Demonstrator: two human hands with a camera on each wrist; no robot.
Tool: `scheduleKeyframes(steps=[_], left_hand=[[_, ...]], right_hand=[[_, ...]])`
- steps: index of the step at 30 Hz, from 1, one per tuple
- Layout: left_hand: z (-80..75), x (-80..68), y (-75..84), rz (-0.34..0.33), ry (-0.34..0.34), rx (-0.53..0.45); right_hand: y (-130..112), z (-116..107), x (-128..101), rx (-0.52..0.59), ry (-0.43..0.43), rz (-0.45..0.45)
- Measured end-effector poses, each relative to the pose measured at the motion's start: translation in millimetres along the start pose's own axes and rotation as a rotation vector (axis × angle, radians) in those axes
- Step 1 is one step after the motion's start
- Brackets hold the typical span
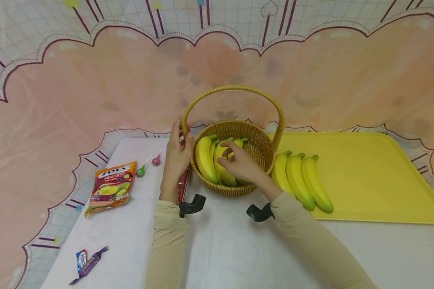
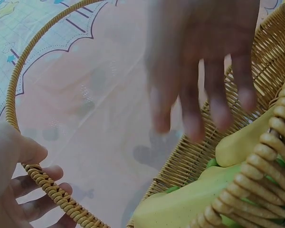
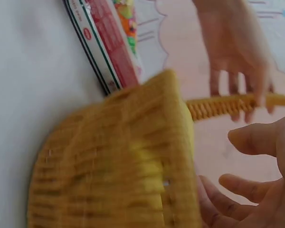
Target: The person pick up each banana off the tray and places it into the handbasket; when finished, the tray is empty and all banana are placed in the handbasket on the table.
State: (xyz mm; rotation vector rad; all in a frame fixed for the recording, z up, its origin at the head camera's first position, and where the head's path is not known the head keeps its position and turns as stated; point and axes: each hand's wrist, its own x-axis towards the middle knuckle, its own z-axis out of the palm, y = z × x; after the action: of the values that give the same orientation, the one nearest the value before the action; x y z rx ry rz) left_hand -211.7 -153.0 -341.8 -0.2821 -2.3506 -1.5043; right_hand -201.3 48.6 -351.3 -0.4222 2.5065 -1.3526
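Note:
A wicker basket (image 1: 224, 192) with a tall arched handle stands in the middle of the table. My left hand (image 1: 177, 154) grips the handle near its left foot; in the left wrist view the thumb and fingers lie on either side of the handle (image 2: 57, 197). Several bananas (image 1: 205, 158) lie inside the basket. Above them hovers my right hand (image 1: 240, 162), fingers spread and slightly bent, with nothing between them. The right wrist view shows this hand (image 3: 256, 180) beside the basket's rim, blurred by motion.
Several bananas (image 1: 299, 180) lie on the left end of a yellow tray (image 1: 369, 176). On the left are a candy bag (image 1: 111, 188), lollipops (image 1: 141, 171) and wrapped sweets (image 1: 90, 265). A red and white package (image 3: 102, 42) sits close against the basket.

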Motion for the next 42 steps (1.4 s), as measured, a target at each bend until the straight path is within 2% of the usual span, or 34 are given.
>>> scheduleKeyframes(steps=[8, 9, 19, 25, 31, 35, 39, 42], left_hand=[[0.6, 1.5, -0.1, 0.017, 0.015, 0.014], [0.1, 0.0, 4.6, 0.009, 0.012, 0.012], [1.8, -2.2, -1.9, 0.003, 0.027, 0.006], [1.9, -1.2, -2.8, 0.007, 0.024, -0.006], [2.1, -1.0, -2.9, 0.008, 0.016, 0.001], [1.9, -1.6, -2.1, 0.009, 0.021, -0.002], [1.9, -1.4, -0.5, 0.005, 0.026, -0.002], [2.5, -1.3, 0.5, 0.001, 0.023, 0.002]], right_hand=[[23, -26, -24, 0.055, 0.092, -0.056], [26, -28, -27, 0.057, 0.104, -0.060], [55, -56, -68, 0.113, 0.201, -0.106], [75, -76, -93, 0.053, 0.258, -0.070], [97, -88, -120, -0.086, 0.338, -0.053], [115, -94, -133, -0.138, 0.389, -0.043], [130, -100, -141, -0.143, 0.379, 0.019], [138, -102, -145, -0.152, 0.322, 0.103]])
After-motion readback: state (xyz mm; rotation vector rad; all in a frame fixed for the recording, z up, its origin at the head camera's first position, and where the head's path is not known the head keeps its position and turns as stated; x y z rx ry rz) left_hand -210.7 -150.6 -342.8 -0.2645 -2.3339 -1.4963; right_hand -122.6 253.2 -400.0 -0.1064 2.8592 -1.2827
